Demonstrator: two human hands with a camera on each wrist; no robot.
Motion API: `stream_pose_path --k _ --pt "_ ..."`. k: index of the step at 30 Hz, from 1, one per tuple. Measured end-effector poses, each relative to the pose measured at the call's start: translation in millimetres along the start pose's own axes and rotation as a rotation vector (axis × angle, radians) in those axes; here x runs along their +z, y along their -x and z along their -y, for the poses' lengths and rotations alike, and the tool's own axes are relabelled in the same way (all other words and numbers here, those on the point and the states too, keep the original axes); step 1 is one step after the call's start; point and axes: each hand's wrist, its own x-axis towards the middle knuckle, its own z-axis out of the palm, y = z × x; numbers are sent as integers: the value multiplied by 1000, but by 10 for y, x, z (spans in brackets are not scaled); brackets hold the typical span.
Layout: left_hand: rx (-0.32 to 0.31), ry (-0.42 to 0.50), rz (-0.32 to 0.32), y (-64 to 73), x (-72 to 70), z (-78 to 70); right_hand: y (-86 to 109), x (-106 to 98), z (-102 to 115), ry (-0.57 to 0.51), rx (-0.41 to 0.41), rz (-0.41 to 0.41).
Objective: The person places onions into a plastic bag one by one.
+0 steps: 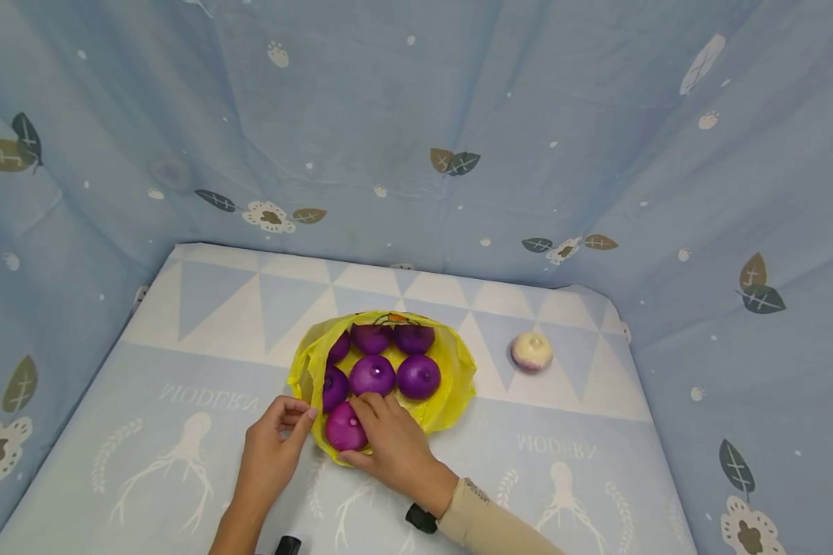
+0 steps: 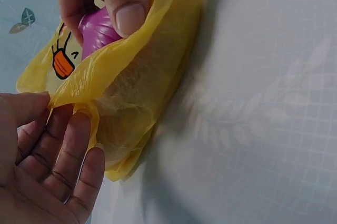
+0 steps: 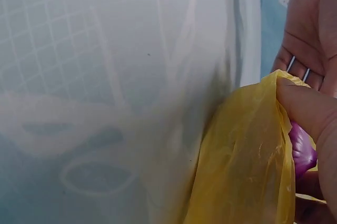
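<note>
A yellow plastic bag (image 1: 451, 408) lies with its mouth spread, and several purple onions (image 1: 372, 376) sit inside. My left hand (image 1: 274, 443) pinches the bag's left rim between thumb and fingers, as the left wrist view shows close up. My right hand (image 1: 399, 447) reaches over the near rim and grips a brighter magenta onion (image 1: 344, 428) inside the bag's near side. In the right wrist view, the right thumb (image 3: 305, 103) lies over the bag's edge beside that magenta onion (image 3: 301, 150). The bag's wall partly hides the onions on the left.
A pale, turnip-like vegetable with a purple underside (image 1: 531, 352) stands alone right of the bag. The table (image 1: 146, 378) has a patterned cloth, with blue printed curtains (image 1: 389, 92) behind and at both sides. Dark wrist straps (image 1: 422, 519) show near the forearms.
</note>
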Motion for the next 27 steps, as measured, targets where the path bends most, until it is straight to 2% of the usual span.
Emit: stream_pose_path --k 16,27 --pt "4 13 8 24 6 28 22 72 0 -25 30 28" --pt "-9 0 -2 2 3 20 52 -176 -98 -90 83 7"
